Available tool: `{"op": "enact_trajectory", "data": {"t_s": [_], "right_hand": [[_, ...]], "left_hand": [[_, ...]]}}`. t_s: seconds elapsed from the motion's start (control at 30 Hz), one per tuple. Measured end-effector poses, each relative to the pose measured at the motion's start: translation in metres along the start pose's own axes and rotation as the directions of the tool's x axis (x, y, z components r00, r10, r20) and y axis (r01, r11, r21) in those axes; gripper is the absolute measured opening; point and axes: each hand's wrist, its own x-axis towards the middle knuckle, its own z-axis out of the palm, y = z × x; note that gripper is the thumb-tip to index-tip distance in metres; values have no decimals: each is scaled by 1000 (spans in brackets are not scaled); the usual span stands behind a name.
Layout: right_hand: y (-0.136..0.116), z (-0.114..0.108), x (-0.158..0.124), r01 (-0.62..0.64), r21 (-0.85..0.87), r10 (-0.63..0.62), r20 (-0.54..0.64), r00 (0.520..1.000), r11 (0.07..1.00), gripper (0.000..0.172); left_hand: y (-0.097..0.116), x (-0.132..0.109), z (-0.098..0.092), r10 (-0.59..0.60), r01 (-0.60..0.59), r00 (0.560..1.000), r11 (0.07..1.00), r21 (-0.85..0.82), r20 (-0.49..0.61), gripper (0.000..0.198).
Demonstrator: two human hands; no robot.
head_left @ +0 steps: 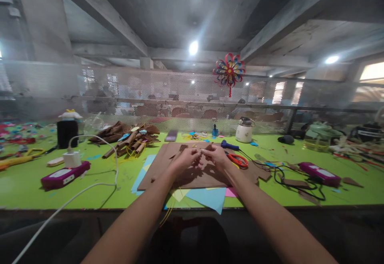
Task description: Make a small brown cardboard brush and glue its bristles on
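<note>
"What's up by the mesh screen (168, 88)?"

"A flower-shaped ornament (229, 71) with red loops and a red tassel (230, 91)."

"And on the green table (282, 191)?"

"A white jug (244, 133) with a dark lid, toward the back. At left, a white charger (72, 160) with a white cable (116, 166) sits on a purple power strip (64, 177), near a black container (67, 135). Another purple strip (320, 174) lies at right."

"Overhead?"

"A bright lamp (193, 48) and grey beams (105, 18)."

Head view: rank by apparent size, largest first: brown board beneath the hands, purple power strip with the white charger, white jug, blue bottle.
1. Brown board
2. Purple power strip with the white charger
3. White jug
4. Blue bottle

Apparent size only; the jug and bottle sit farther back.
</note>
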Motion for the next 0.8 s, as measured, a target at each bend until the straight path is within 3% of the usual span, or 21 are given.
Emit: {"op": "enact_trajectory", "data": {"t_s": [0.27, 0.57, 0.7, 0.8], "right_hand": [[0, 0, 0, -35, 66, 36, -13, 999, 997, 33], [-2, -1, -1, -115, 105, 105, 96, 990, 988, 29], [-2, 0, 0, -93, 58, 89, 64, 994, 994, 29], [-1, 3, -2, 10, -101, -7, 28, 1000, 995, 27]], "left_hand": [[6, -2, 5, 27, -28, 1000, 998, 61, 12, 26], [10, -4, 4, 42, -44, 998, 997, 56, 35, 23], [15, -6, 5, 25, -26, 1000, 994, 103, 14, 21], [15, -7, 5, -5, 9, 999, 992, 128, -39, 23]]}}
